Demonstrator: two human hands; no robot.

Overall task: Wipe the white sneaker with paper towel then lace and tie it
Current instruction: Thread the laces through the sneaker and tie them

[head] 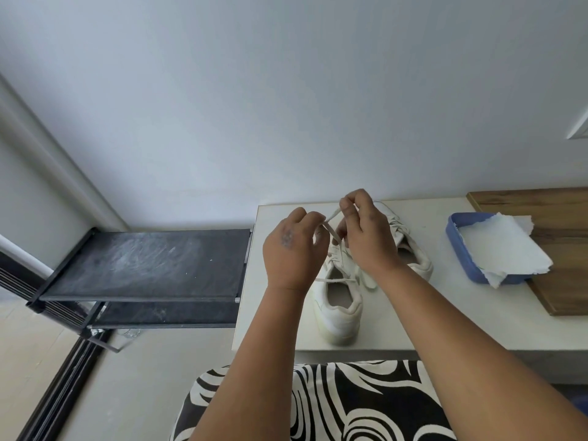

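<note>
A white sneaker point(339, 308) stands on the white table point(413, 316), heel toward me. Its white lace point(332, 226) rises from the eyelets up between my hands. My left hand point(294, 249) pinches one part of the lace above the sneaker's tongue. My right hand point(366, 233) pinches the lace higher up, fingers curled round it. A second white sneaker point(413, 253) lies behind my right hand, partly hidden. White paper towel point(502, 246) lies in a blue tray point(453, 240) at the right.
A wooden board point(563, 218) lies under the tray at the table's right. A black shoe rack point(149, 265) stands left of the table. A black-and-white patterned cushion point(350, 402) is below my forearms. A white wall is behind the table.
</note>
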